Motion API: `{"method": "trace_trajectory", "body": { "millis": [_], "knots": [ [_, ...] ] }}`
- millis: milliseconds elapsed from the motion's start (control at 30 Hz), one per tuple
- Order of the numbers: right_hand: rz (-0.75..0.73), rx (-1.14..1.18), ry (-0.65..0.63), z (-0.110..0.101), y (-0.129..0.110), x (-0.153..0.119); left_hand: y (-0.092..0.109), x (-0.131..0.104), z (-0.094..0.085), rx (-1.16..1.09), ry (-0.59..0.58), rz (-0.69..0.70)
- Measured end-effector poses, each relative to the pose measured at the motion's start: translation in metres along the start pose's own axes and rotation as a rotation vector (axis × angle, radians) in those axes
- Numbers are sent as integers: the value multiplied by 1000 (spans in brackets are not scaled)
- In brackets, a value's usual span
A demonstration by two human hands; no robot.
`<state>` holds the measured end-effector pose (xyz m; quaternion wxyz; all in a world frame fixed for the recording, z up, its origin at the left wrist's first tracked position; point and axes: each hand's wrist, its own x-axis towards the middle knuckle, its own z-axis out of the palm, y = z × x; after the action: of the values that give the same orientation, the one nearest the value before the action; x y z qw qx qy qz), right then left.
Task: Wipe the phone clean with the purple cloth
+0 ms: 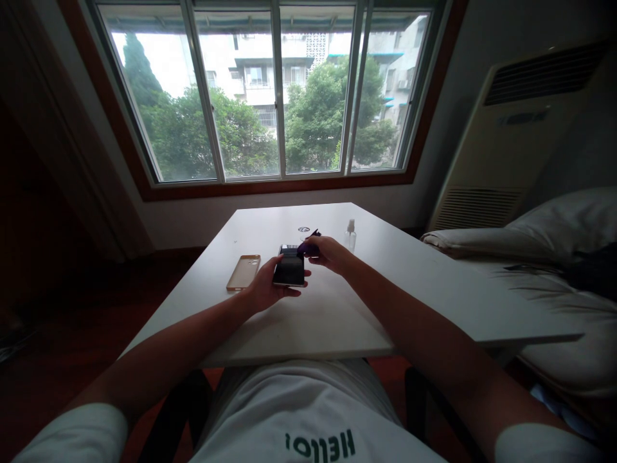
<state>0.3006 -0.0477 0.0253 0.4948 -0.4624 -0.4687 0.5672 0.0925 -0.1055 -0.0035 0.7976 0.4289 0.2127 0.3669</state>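
A dark smartphone [289, 270] lies in my left hand [264, 287], screen side up, with the thumb along its left edge and fingertips showing past its right edge. My right hand [328, 252] pinches a dark purple cloth [310, 245] at the phone's upper right corner. The cloth seems to touch the glass there. Just left of my left hand, a tan phone case [243, 272] lies flat on the white table [332, 321]. Beyond my right hand stands a small clear spray bottle [350, 236] with a white top.
Past the cloth, a small dark ring-like item [303, 229] lies on the table. A wide window [279, 96] fills the wall ahead. To the right are a pale sofa [554, 238] and a tall floor-standing air conditioner [506, 141].
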Motion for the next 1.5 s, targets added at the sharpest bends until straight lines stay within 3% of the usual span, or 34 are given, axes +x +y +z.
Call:
{"method": "trace_trajectory", "body": {
  "millis": [67, 233, 300, 367, 500, 700, 800, 1000, 1167, 1300, 1500],
  "knots": [
    [3, 59, -71, 0, -2, -3, 1, 0, 1, 1, 10, -1],
    [-231, 97, -302, 5, -11, -16, 1, 0, 1, 13, 25, -6],
    [-249, 63, -398, 7, -12, -19, 0, 1, 0, 28, 23, -1],
    [-251, -54, -348, 6, -9, -18, -1, 2, -1, 46, 22, 9],
    [-374, -389, -75, 4, 2, -9, -2, 3, -1, 73, 15, 4],
    [-403, -646, 34, 5, 5, -11, -4, 3, 1, 114, 33, 8],
    [-351, -622, 14, 7, 3, -14, -5, 2, 2, 138, 67, 10],
    [-254, -425, -169, 6, 0, -11, -5, 3, 2, 184, 120, 17],
    [-206, -317, -74, 0, 1, -2, -6, 6, -2, 156, 178, 29],
    [-174, -256, -91, -2, 1, -2, -7, 8, -4, 162, 212, 28],
    [-209, -413, -7, -5, 2, 0, -7, 6, -2, 183, 215, 38]
  ]
}}
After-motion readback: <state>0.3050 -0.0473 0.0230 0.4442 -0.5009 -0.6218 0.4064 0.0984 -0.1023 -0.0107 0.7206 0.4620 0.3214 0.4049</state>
